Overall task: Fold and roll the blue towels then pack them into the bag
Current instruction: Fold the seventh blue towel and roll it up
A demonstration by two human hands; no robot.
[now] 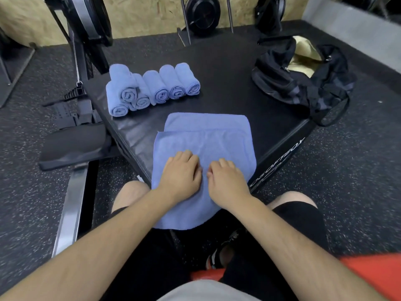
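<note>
A folded blue towel [206, 140] lies flat on the black box [227, 68], its near end hanging over the box's front corner onto my lap. My left hand [181, 172] and my right hand [226, 177] rest side by side on the towel's middle, fingers curled down onto the cloth. Whether they pinch the fabric I cannot tell. Several rolled blue towels [152, 88] sit in a row at the box's far left, one stacked on top. The black bag [303, 83] stands open at the far right, showing a tan lining.
A rowing machine rail and seat [73, 146] run along the left of the box. Weight plates [202, 11] lean against the wooden wall behind. Speckled rubber floor surrounds the box. My knees sit just under the box's near corner.
</note>
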